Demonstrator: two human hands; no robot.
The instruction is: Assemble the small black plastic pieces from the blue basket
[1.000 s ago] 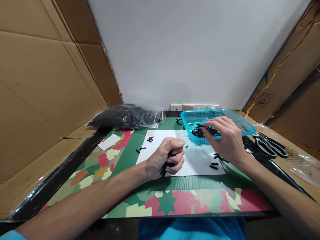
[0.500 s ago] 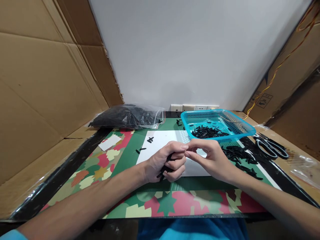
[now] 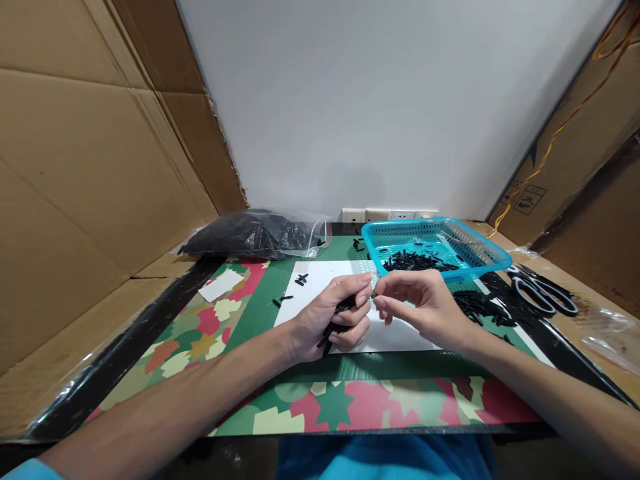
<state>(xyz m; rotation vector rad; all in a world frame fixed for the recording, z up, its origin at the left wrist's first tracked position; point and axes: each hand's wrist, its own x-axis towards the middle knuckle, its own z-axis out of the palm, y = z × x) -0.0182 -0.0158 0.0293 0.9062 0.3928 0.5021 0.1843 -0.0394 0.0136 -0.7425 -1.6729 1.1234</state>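
Above a white sheet [image 3: 305,300], my left hand [image 3: 345,313] is wrapped round several small black pieces [image 3: 327,333], some sticking out below the fingers. Just to its right, my right hand [image 3: 420,307] has thumb and forefinger pinched on a tiny dark piece [image 3: 374,295], close to the left fingertips. Behind my right hand stands a blue plastic basket [image 3: 475,273] with many black pieces [image 3: 417,261] in it. A loose pile of black pieces [image 3: 483,308] lies to the right of my right hand.
A clear bag of black pieces [image 3: 250,233] lies at the back left. Scissors [image 3: 543,293] rest on the right beside crumpled plastic [image 3: 613,333]. A few black pieces [image 3: 301,279] and a small white paper [image 3: 220,285] are on the left. Cardboard walls [image 3: 100,133] flank the table.
My right hand has shifted slightly up and its fingers have curled more, uncovering a tiny dark piece at the fingertips. My left thumb has moved a little apart from the right fingertips.
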